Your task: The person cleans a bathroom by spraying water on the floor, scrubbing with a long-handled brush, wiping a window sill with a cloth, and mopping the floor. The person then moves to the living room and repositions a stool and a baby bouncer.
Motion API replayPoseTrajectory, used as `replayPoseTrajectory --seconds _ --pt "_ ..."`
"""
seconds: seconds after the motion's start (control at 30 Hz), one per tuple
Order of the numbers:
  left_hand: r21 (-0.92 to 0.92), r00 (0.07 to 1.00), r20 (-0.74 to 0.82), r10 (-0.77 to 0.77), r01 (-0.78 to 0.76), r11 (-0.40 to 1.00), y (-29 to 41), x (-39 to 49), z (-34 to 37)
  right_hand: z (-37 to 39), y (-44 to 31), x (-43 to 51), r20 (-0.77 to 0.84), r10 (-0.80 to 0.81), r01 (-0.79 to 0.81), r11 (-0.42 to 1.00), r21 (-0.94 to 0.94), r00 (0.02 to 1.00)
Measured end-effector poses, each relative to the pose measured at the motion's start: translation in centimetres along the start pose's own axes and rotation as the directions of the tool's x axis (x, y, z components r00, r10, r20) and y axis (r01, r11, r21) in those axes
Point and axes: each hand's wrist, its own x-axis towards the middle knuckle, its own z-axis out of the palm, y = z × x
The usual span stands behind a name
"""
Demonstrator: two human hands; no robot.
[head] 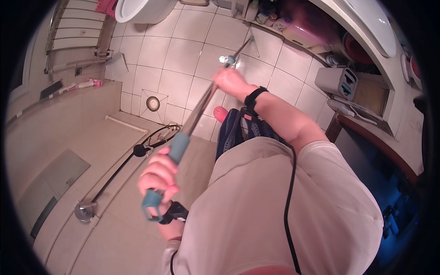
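Note:
A long metal pole (198, 111) with teal fittings slants across the view. My left hand (158, 177) is wrapped around it near its upper end, between a teal sleeve (179, 147) and a teal hanging loop (152, 204). Farther down, my right hand (231, 81) grips the pole just behind a teal collar (229, 61). At the far end a narrow floor-wiper head (254, 46) rests on the white tiled floor (187, 55). Its blade looks thin and slightly blurred. Both wrists wear black straps.
A round floor drain (153, 103) lies left of the pole. Pipes and a shower valve (140, 150) run along the left wall. A white ceramic fixture (146, 10) stands at the back. Bottles (264, 16) and a grey bin (331, 82) line the right. A pink shoe (220, 113) shows below me.

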Motion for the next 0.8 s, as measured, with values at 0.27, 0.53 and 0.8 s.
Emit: replayPoseTrajectory --seconds 0.27,0.53,0.8 --pt "0.404 0.935 -0.349 0.058 0.094 0.91 7.0 -11.1 -4.4 7.1 -21.9 7.7 0.087 -0.422 0.346 0.83 0.438 0.903" --pt "0.357 0.977 0.06 0.206 -0.213 0.909 9.6 -9.2 -6.3 2.5 -19.8 7.0 -0.031 -0.387 0.366 0.839 0.403 0.921" --pt "-0.205 0.971 0.228 0.077 -0.029 0.978 2.3 0.8 -0.3 -6.6 -0.8 -5.6 0.091 0.023 -0.017 0.998 -0.064 0.996"
